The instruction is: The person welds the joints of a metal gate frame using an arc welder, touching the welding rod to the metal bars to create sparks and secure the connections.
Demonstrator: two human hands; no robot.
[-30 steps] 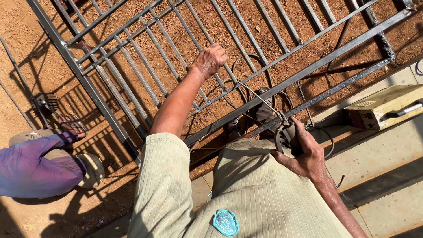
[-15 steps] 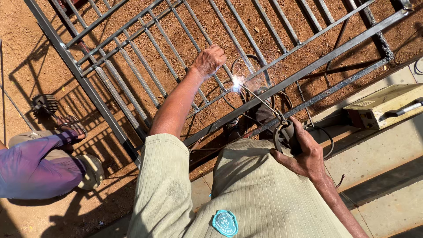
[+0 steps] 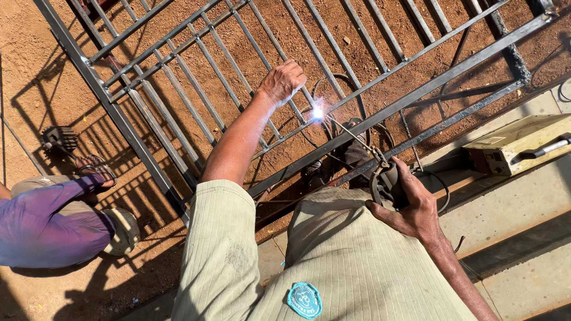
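left hand point(image 3: 283, 80) grips a bar of the grey steel barred gate point(image 3: 178, 89). right hand point(image 3: 410, 205) clamps the black welding electrode holder point(image 3: 386, 181), its rod sparking on the gate.

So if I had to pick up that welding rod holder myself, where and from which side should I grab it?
Probably by the thick dark handle of the rod holder, as the right hand does, coming from the rear end near the body. The thin rod runs forward to the bright spark on the metal gate, so that end is best avoided.
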